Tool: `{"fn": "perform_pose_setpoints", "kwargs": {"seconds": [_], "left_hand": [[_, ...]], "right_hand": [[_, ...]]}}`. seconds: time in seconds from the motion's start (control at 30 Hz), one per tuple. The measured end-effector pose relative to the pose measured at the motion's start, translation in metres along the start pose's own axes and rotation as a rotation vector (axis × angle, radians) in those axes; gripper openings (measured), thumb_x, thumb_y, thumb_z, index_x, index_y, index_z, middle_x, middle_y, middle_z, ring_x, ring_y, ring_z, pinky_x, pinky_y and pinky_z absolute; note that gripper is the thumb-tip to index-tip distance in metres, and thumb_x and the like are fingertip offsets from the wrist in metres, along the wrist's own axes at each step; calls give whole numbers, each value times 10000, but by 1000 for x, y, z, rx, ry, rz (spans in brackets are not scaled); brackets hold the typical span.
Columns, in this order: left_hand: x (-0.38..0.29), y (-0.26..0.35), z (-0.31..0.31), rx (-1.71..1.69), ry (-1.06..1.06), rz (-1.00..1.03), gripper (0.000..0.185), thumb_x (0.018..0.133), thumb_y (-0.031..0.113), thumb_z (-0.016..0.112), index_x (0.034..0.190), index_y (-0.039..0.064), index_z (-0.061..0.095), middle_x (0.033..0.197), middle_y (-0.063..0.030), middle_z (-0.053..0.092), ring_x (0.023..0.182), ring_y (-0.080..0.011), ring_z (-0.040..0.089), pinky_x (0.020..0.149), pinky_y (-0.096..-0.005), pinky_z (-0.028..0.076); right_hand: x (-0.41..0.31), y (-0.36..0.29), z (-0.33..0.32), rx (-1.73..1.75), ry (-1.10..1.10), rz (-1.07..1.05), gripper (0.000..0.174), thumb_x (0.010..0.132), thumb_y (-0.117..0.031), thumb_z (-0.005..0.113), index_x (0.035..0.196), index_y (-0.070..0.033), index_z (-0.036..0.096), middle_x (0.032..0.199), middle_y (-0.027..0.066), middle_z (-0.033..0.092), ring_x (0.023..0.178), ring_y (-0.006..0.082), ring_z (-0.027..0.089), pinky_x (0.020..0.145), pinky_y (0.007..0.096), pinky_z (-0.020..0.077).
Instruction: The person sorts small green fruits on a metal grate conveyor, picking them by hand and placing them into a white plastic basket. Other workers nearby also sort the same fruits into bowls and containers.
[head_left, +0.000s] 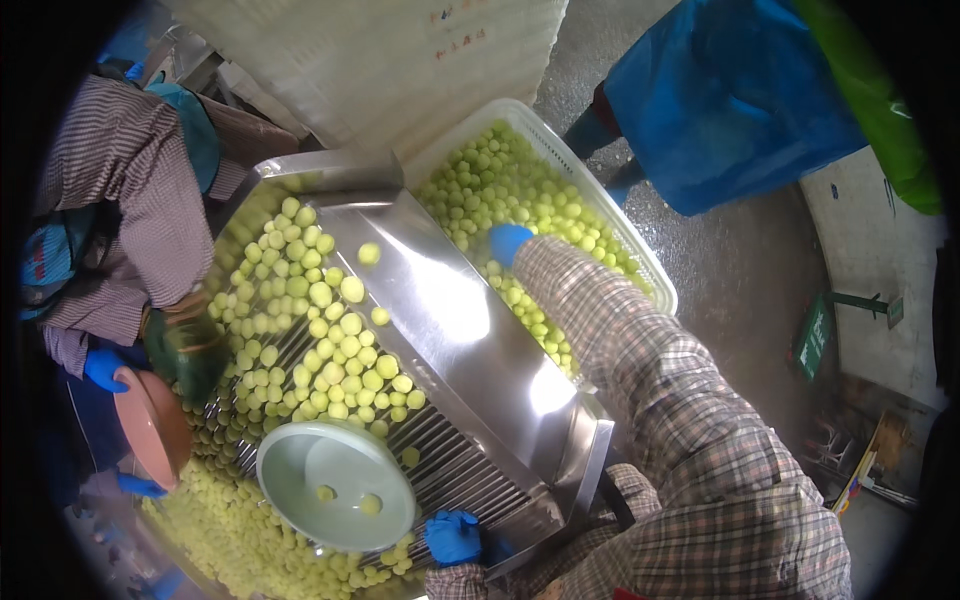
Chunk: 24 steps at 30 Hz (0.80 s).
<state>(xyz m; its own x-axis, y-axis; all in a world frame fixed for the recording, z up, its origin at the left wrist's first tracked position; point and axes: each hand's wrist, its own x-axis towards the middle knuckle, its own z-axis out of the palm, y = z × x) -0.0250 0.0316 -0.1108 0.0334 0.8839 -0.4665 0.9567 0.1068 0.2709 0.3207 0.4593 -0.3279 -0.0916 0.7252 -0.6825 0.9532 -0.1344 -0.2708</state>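
My right hand (511, 244), in a blue glove, reaches over the green round fruits (491, 161) in a white plastic crate (660, 283). The sleeve covers most of it, so its fingers and grip cannot be made out. My left hand (452, 537), also gloved, is curled at the lower end of the roller grate (469, 469). Just beside it, a pale green plastic bowl (292, 465) sits tilted over the rollers with two fruits inside. Whether my left fingers grip anything is unclear. More green fruits (330, 367) are spread across the rollers.
A sloped stainless steel panel (450, 300) separates rollers and crate. At left, a co-worker in a striped sleeve (161, 232) holds a pink basin (146, 427). Fruits are heaped (232, 525) below. Another person's blue apron (727, 105) is at upper right, near a large white container (375, 60).
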Motion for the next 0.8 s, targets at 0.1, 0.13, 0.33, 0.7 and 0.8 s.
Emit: {"fn": "perform_pose_setpoints", "kwargs": {"seconds": [0.1, 0.13, 0.33, 0.7, 0.8], "left_hand": [[-7, 1, 8, 86, -11, -31, 145, 646, 144, 708, 653, 254, 613, 813, -79, 582, 764, -347, 563, 647, -472, 425], [-10, 0, 10, 83, 22, -35, 141, 648, 154, 708, 650, 257, 612, 811, -77, 581, 764, -346, 562, 647, -472, 422], [1, 0, 3, 48, 7, 0, 155, 621, 108, 726, 645, 222, 623, 802, -83, 594, 750, -337, 548, 655, -460, 427], [-8, -2, 4, 73, -77, -105, 149, 614, 124, 739, 613, 239, 645, 753, -59, 567, 741, -314, 544, 649, -444, 427], [-1, -8, 11, 57, -26, -30, 149, 611, 140, 742, 622, 245, 636, 754, -65, 572, 729, -327, 552, 647, -458, 424]], "right_hand": [[11, 35, -14, 398, 483, -34, 379, 956, -193, 519, 1295, -40, 592, 1327, 191, 596, 1182, 336, 614, 958, 398, 520], [25, 55, -22, 369, 620, -84, 365, 946, -180, 518, 1275, -42, 594, 1282, 210, 610, 1172, 376, 600, 976, 431, 495], [123, 127, -72, 344, 520, 63, 300, 981, -170, 464, 1219, -51, 603, 1200, 233, 626, 1108, 372, 636, 930, 461, 511], [128, 93, -67, -449, 337, -81, 242, 950, -222, 579, 1020, -40, 721, 1029, 145, 696, 943, 305, 670, 802, 416, 547], [153, 151, -65, -341, 371, -15, 269, 959, -214, 546, 1115, -40, 680, 1079, 163, 694, 981, 302, 680, 819, 404, 556]]}}
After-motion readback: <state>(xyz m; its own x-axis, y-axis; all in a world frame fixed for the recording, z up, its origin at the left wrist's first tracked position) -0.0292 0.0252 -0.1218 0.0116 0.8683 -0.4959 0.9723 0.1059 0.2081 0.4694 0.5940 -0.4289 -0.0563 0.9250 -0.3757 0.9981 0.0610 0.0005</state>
